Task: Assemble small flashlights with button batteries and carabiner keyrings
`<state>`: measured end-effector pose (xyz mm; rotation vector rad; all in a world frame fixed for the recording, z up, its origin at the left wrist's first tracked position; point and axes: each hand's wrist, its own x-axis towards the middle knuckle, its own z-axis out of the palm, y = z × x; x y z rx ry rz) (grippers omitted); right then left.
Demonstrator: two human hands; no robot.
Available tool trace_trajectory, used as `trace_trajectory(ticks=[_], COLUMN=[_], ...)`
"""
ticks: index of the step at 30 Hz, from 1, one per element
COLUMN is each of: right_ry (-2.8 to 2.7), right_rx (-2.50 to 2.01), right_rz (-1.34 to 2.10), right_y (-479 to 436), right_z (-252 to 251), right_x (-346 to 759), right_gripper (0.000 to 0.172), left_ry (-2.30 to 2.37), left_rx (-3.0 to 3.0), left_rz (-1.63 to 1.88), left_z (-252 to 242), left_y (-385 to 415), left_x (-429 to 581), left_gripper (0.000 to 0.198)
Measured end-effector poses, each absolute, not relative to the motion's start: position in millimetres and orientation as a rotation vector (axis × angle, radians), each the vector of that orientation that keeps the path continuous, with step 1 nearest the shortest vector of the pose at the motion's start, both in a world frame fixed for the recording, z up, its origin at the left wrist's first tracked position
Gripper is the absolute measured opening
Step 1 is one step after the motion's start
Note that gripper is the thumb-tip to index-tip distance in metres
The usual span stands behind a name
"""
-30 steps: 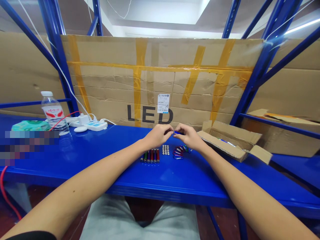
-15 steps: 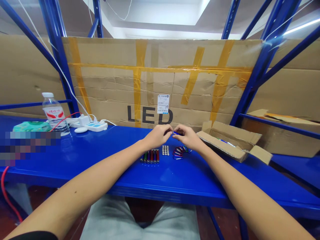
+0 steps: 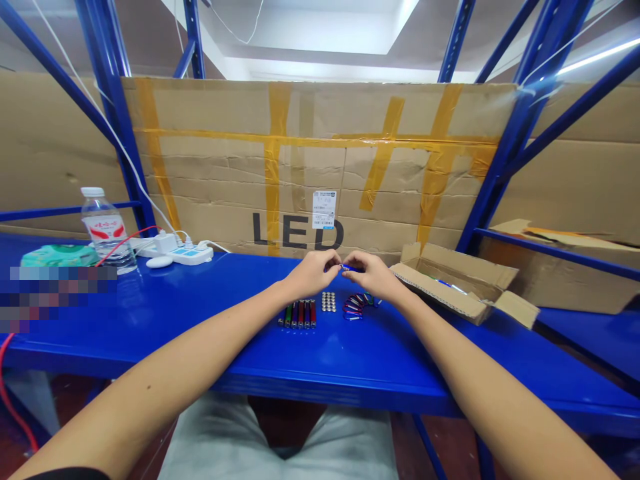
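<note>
My right hand point(image 3: 370, 272) is closed around a small blue metal tube point(image 3: 351, 268) above the table. At the tube's left end, my left hand point(image 3: 316, 272) pinches with thumb and fingertips; what sits between them is too small to make out. Below my left hand, several coloured metal tubes point(image 3: 301, 315), red, green and dark, lie side by side. Button cells point(image 3: 329, 302) are laid out in neat rows beside them. Coloured carabiners point(image 3: 353, 307) form a curved row below my right hand, which partly covers them.
An open cardboard box point(image 3: 450, 290) with pen-like items stands at the right. At the left are a water bottle point(image 3: 107, 230), a green packet point(image 3: 60, 255) and a power strip point(image 3: 185, 252) with cables. A large cardboard sheet point(image 3: 225, 180) closes off the back of the blue table point(image 3: 200, 320).
Both hands stay together at nearly the same spot, and more of the blue tube shows between them. The whole view has shifted slightly.
</note>
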<state>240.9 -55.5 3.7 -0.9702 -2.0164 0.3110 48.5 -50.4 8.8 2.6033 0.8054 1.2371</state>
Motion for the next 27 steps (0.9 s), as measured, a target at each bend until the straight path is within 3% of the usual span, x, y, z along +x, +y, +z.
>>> trace_trajectory(ticks=[12, 16, 27], right_ry=[-1.978, -1.927, -1.562], right_rx=[-1.01, -1.0, -1.122], right_rz=[0.382, 0.531, 0.772], right_y=[-57.9, -56.4, -37.7], right_z=[4.4, 2.0, -11.9], right_x=[241.2, 236.0, 208.2], right_gripper=[0.018, 0.02, 0.005], left_ry=[0.818, 0.796, 1.189], left_rx=[2.675, 2.648, 2.553], left_rz=[1.195, 1.224, 1.176], left_z=[6.9, -1.0, -2.4], left_y=[-51.0, -44.7, -12.0], left_x=[46.5, 51.6, 31.8], left_gripper=[0.023, 0.013, 0.015])
